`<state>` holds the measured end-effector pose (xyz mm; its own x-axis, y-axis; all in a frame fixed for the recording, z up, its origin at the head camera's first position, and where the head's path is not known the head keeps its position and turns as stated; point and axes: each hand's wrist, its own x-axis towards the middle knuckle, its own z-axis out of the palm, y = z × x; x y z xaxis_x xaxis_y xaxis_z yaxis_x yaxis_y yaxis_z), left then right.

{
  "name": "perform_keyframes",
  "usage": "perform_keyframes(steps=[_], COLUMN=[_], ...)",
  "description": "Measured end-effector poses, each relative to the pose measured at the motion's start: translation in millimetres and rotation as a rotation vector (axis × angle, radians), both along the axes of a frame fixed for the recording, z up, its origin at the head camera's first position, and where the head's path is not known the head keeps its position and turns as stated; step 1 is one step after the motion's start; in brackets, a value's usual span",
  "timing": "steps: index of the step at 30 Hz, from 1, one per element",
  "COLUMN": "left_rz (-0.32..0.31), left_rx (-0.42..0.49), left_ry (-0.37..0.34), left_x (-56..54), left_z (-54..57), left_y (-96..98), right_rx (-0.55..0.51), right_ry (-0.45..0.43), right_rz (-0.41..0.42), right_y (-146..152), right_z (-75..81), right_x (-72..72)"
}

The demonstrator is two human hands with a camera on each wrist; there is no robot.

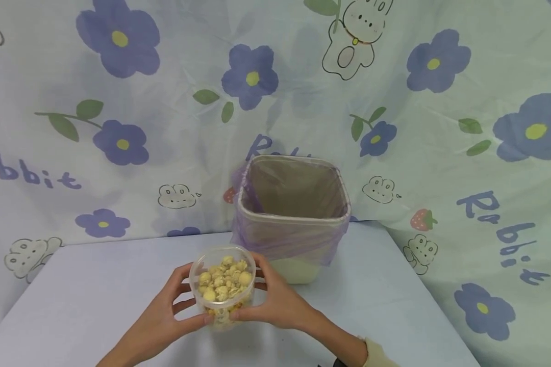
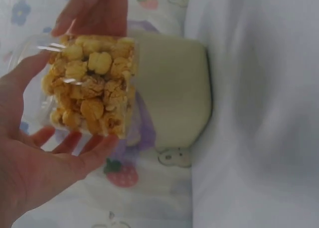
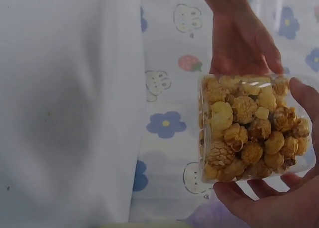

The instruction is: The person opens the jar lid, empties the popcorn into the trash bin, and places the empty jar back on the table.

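Head: popcorn [image 1: 224,278] in clear tub [image 1: 222,305]

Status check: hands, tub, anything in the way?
Left hand and right hand grip popcorn tub from opposite sides. Tub open-topped, raised off table. Lined bin stands beyond; no obstruction seen.

On the printed cloth [image 1: 188,127] in the head view you can read one word in three places, each time in blue-purple, hand-drawn letters. To your right, you get it whole: "Rabbit", with a capital R, its letters stepping down the cloth on a slant. At your far left, the picture's edge cuts the word, leaving you "bbit" and a sliver of the letter before it. In the middle, just above the bin's rim [image 1: 294,220], you can make out a capital "R", the letters after it partly hidden.
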<state>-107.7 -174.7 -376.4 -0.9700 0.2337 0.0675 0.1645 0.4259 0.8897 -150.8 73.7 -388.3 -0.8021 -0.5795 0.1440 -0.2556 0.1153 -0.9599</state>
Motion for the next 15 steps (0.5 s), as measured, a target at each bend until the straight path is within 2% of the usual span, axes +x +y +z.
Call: perform_keyframes(steps=[9, 15], left_rz=[-0.142, -0.257], left_rx=[0.066, 0.117], left_ry=[0.044, 0.030], left_x=[-9.9, -16.1], left_z=[7.7, 8.2], left_y=[35.9, 52.7], right_rx=[-0.012, -0.108], right_ry=[0.057, 0.071], right_rz=[-0.006, 0.051], right_y=[37, 54], right_z=[5.5, 2.6], right_x=[-1.0, -2.4])
